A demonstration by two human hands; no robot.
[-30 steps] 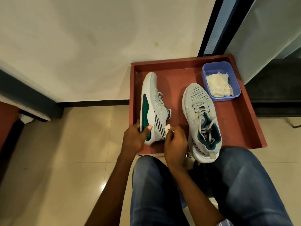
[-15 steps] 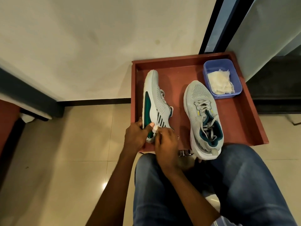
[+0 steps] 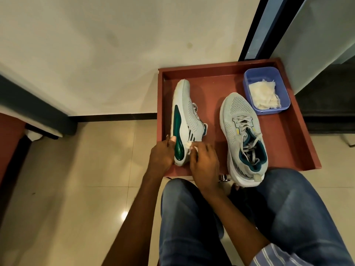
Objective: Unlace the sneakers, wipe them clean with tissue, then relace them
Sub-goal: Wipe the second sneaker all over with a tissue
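Bare tray (image 3: 213, 87) floor open between tipped sneaker (image 3: 187, 120) and upright sneaker (image 3: 243, 131) and along the far wall; blue tub (image 3: 266, 89) fills far-right corner, raised rim bounds all sides, knees crowd near edge.

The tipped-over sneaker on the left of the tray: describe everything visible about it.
The left sneaker is light grey mesh with a green side panel and dark stripes, lying on its side in the red tray, toe away from the person. The left hand grips its heel; the right hand presses a tissue to it.
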